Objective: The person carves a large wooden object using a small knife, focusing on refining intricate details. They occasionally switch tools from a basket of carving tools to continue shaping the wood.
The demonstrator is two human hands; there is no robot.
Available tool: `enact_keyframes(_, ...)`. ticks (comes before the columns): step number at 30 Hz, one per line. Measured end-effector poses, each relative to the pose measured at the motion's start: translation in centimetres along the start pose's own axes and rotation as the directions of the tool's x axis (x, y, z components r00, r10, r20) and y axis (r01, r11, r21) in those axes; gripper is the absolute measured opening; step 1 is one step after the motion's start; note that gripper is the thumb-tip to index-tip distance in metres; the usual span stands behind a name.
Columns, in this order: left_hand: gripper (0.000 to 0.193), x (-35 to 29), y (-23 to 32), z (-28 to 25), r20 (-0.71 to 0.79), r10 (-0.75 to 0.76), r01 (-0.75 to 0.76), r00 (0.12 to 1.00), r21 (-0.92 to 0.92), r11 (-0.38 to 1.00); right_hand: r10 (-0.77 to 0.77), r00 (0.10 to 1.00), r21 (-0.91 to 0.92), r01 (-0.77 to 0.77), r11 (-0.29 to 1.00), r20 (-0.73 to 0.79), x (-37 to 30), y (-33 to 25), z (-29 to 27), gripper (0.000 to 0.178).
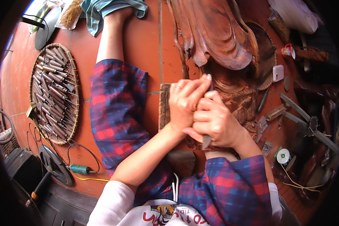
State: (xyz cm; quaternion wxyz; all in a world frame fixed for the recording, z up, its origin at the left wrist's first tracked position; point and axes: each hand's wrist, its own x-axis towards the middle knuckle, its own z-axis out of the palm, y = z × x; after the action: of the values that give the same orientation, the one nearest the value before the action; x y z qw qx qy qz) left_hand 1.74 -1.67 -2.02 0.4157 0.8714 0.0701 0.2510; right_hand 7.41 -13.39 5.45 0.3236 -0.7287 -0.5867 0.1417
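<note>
In front of my lap stands a carved reddish-brown wooden sculpture point(218, 34), with smooth, flowing folds above and rougher carved relief point(245, 107) below. My right hand point(216, 122) is closed round the handle of a carving chisel point(206, 142), whose butt end sticks out below the fist. Up against it, my left hand point(184, 101) is closed on the front part of the same tool, fingers pressed together near the blade. Both hands lie over the lower carving. My fingers hide most of the chisel, and its cutting tip cannot be made out.
A woven oval tray point(53, 90) full of several chisels lies on the tiled floor at left. Below it is a green corded tool point(79, 169). At right are a dark slim tool point(263, 101), crossed metal bars point(310, 126), a round white spool point(283, 156) and a red cup point(288, 51).
</note>
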Motion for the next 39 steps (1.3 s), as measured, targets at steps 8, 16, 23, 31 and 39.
enact_keyframes(8,0.045,1.5,-0.1,-0.1,0.003,0.034,-0.033,0.999,-0.097,0.995,-0.033,0.999,-0.012,0.033,0.999,0.016,1.5,0.1,-1.0,0.024)
enact_keyframes(16,0.044,1.0,1.0,0.2,-0.004,0.106,-0.106,0.994,-0.014,0.994,-0.007,0.999,0.016,0.007,1.000,-0.036,0.2,-0.7,-2.0,0.028)
enact_keyframes(23,0.047,1.3,0.7,-0.1,-0.050,0.115,-0.113,0.992,0.033,0.993,0.016,0.995,0.114,-0.004,0.994,-0.098,-0.3,0.3,-1.9,0.027)
enact_keyframes(31,0.049,0.8,0.4,-0.9,0.032,0.094,-0.091,0.995,-0.086,0.992,0.008,0.993,0.039,-0.003,0.999,-0.119,0.9,-0.2,-1.6,0.029)
enact_keyframes(39,0.055,0.1,1.2,0.2,0.028,0.124,-0.119,0.992,-0.145,0.982,0.095,0.994,-0.071,-0.099,0.993,-0.055,0.2,-1.6,-3.1,0.029)
